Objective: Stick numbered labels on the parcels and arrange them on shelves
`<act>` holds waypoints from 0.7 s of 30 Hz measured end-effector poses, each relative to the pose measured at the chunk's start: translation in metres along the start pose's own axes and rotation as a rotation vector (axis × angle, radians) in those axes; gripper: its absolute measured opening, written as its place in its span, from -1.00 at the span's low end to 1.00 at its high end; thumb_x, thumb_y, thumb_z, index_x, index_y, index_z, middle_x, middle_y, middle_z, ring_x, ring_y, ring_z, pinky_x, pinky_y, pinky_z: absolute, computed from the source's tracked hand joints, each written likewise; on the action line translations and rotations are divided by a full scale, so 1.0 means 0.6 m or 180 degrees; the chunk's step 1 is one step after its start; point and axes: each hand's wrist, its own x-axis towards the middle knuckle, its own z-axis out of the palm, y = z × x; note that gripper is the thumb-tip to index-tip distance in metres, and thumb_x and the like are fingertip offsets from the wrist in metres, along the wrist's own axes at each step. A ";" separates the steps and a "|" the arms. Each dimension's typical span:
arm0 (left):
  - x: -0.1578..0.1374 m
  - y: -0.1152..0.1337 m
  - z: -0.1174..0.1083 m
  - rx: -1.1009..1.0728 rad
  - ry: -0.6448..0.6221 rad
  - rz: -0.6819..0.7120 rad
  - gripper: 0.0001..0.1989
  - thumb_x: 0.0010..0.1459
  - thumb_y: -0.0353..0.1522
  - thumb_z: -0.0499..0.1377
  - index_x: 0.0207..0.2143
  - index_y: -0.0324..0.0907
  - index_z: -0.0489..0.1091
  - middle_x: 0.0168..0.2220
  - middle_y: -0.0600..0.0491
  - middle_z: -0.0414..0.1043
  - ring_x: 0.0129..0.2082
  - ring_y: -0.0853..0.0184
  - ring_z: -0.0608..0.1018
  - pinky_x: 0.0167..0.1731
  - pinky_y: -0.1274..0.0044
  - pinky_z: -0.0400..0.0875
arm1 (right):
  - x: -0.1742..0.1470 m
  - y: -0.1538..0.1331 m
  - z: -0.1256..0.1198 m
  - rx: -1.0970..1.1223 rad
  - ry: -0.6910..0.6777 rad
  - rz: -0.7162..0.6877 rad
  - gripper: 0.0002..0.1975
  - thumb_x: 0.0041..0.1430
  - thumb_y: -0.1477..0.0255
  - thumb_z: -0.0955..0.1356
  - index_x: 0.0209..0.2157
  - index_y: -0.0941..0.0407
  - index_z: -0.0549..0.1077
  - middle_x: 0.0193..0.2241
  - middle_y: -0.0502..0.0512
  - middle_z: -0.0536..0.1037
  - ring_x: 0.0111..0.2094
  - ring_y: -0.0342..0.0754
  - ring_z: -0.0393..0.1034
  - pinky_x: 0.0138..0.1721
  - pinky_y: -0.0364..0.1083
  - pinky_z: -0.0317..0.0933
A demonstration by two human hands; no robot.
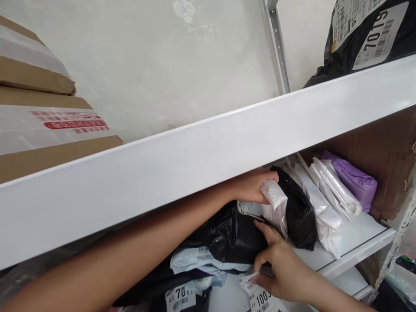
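My left hand (255,185) reaches under the white shelf beam, its fingers closed on the upper end of a white plastic mailer (276,201). A printed shipping label (249,209) shows just below that hand. My right hand (282,264) is lower, with its index finger stretched toward the white mailer's lower edge. Between its thumb and curled fingers is a strip of barcode labels (261,299), one reading 1003. Behind the white mailer leans a black mailer (297,210). Another black parcel (237,232) lies left of my right hand.
White mailers (325,216) and a purple parcel (354,180) stand further right on the lower shelf. The white shelf beam (182,156) crosses above my arms. Cardboard boxes (48,125) and a black parcel (367,39) marked 7019 are on the upper shelf.
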 end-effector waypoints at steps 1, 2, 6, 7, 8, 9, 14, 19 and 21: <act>0.002 0.001 0.000 0.0058 -0.0017 0.0014 -0.71 -0.11 -0.32 0.34 -0.31 -0.09 0.34 -0.37 0.16 0.43 -0.32 0.30 0.46 -0.32 0.54 0.24 | 0.000 0.003 0.000 0.0039 0.0005 -0.0014 -0.90 -0.03 0.51 0.53 -0.38 0.09 0.68 0.41 0.27 0.04 0.38 0.26 0.02 0.34 0.14 0.01; 0.004 0.002 0.000 0.0117 -0.0034 0.0022 -0.71 -0.11 -0.32 0.34 -0.31 -0.09 0.35 -0.38 0.16 0.43 -0.32 0.30 0.46 -0.32 0.54 0.24 | -0.001 0.005 -0.001 0.0087 0.0010 -0.0027 -0.90 -0.03 0.51 0.53 -0.38 0.09 0.68 0.41 0.26 0.05 0.38 0.26 0.02 0.34 0.14 0.01; 0.004 0.005 -0.001 0.0217 -0.0035 -0.0048 -0.69 -0.13 -0.35 0.36 -0.31 -0.09 0.35 -0.36 0.17 0.45 -0.31 0.29 0.47 -0.28 0.52 0.23 | -0.004 0.010 -0.006 0.0249 -0.0083 -0.0031 -0.89 -0.02 0.49 0.53 -0.37 0.08 0.68 0.41 0.23 0.04 0.39 0.26 -0.01 0.35 0.15 0.00; 0.003 0.006 0.000 0.0230 -0.0032 -0.0073 -0.68 -0.13 -0.36 0.36 -0.30 -0.09 0.35 -0.34 0.16 0.46 -0.29 0.28 0.47 -0.26 0.51 0.24 | -0.005 0.010 -0.007 0.0274 -0.0118 -0.0020 -0.90 -0.01 0.49 0.53 -0.36 0.09 0.68 0.41 0.25 0.03 0.40 0.27 -0.03 0.35 0.15 -0.01; 0.002 0.007 0.000 0.0248 -0.0034 -0.0093 -0.67 -0.13 -0.37 0.37 -0.29 -0.09 0.35 -0.33 0.16 0.47 -0.27 0.27 0.46 -0.25 0.50 0.24 | -0.005 0.009 -0.008 0.0303 -0.0133 -0.0018 -0.90 -0.01 0.49 0.52 -0.36 0.09 0.68 0.41 0.27 0.02 0.40 0.27 -0.03 0.35 0.16 -0.02; 0.001 0.008 0.001 0.0275 -0.0040 -0.0111 -0.66 -0.13 -0.37 0.38 -0.27 -0.09 0.35 -0.31 0.15 0.47 -0.25 0.25 0.46 -0.23 0.50 0.24 | -0.005 0.009 -0.009 0.0336 -0.0126 -0.0024 -0.90 -0.01 0.50 0.53 -0.36 0.10 0.68 0.41 0.28 0.02 0.40 0.27 -0.03 0.35 0.16 -0.02; -0.005 0.013 0.015 0.0434 -0.0002 -0.0172 -0.66 -0.09 -0.37 0.38 -0.27 -0.10 0.33 -0.30 0.12 0.45 -0.22 0.22 0.46 -0.18 0.46 0.26 | -0.003 0.010 -0.010 0.0444 -0.0106 -0.0006 -0.88 -0.01 0.50 0.53 -0.35 0.07 0.67 0.43 0.21 -0.04 0.42 0.23 -0.10 0.36 0.14 -0.07; -0.040 0.009 0.039 0.0488 0.0060 -0.0161 -0.53 -0.12 -0.31 0.43 -0.17 -0.10 0.33 -0.12 0.00 0.46 -0.01 0.10 0.41 0.00 0.37 0.29 | -0.028 0.017 -0.012 0.0585 -0.0033 0.0122 -0.91 0.05 0.45 0.50 -0.33 0.07 0.66 0.41 0.21 0.07 0.40 0.23 -0.03 0.34 0.12 -0.01; -0.062 0.008 0.040 0.0442 -0.0064 -0.0137 -0.37 -0.19 -0.26 0.49 -0.06 -0.09 0.33 0.04 -0.05 0.39 0.13 0.04 0.33 0.13 0.29 0.23 | -0.045 0.022 -0.009 0.0780 0.0332 0.0216 -0.92 0.11 0.38 0.47 -0.35 0.08 0.65 0.34 0.24 0.22 0.35 0.23 0.10 0.31 0.13 0.06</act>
